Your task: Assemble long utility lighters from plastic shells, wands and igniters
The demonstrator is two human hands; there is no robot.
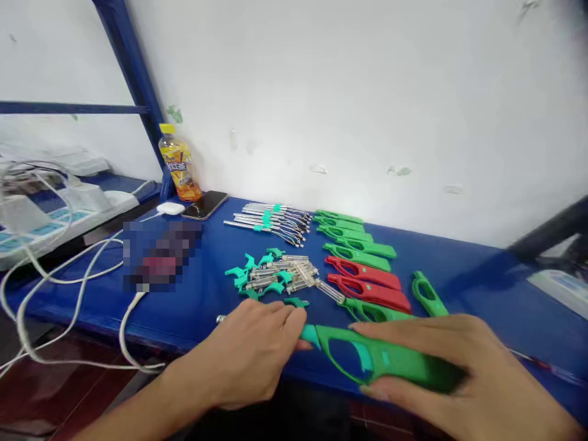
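Note:
A green long-nosed lighter with a turquoise trigger lies across both my hands at the table's front edge. My left hand is wrapped round its nozzle end; a metal tip pokes out left of the fist, and the rest of the tube is hidden. On the right, my right hand grips the green handle between thumb and fingers. Just beyond my left hand lies a loose pile of turquoise triggers and clear fuel tubes. Green casings and red casings lie in a column behind the held lighter.
Metal nozzle rods with wires lie in a row at the back. One green casing lies apart on the right. A drink bottle, phone and white cables are at the left. A wall stands behind the blue table.

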